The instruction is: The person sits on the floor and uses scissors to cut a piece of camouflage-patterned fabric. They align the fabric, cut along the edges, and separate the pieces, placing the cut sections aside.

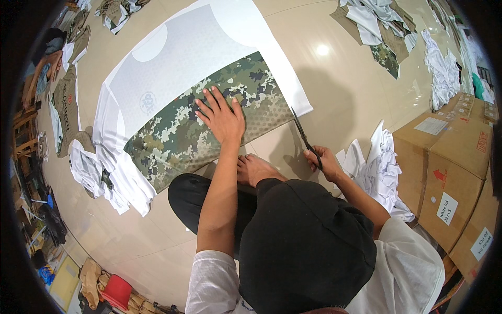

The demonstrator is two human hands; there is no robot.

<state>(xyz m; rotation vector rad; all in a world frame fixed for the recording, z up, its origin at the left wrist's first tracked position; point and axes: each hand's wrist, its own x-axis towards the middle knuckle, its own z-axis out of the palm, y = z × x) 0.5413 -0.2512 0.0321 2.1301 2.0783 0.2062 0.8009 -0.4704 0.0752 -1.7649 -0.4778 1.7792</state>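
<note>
The printed fabric sheet (183, 68) lies spread on the glossy tiled floor (141, 230), from the upper centre to the left centre of the frame. Its upper zone is pale grey with faint dots and a small, round bluish emblem; its lower zone is a curved band of green, tan, dark and whitish camouflage, turning to dotted tan toward the lower edge. White margins surround the print, with a rounded white area near the upper left, and the left end falls in loose folds.

The left hand (222, 118) rests palm down on the camouflage, fingers extended and spread. The right hand (324, 161), right of centre, grips the handles of black scissors (303, 137), whose tips meet the sheet's lower right, where camouflage borders white margin.

A bare foot (256, 169) and a dark-clad knee (189, 198) sit close to the lower edge; the left forearm crosses that edge and hides part of it. A black head covering (308, 246) fills the lower centre. White scraps (379, 170) and stacked cardboard boxes (452, 172) occupy the right; more cut pieces (379, 29) lie at upper right.
</note>
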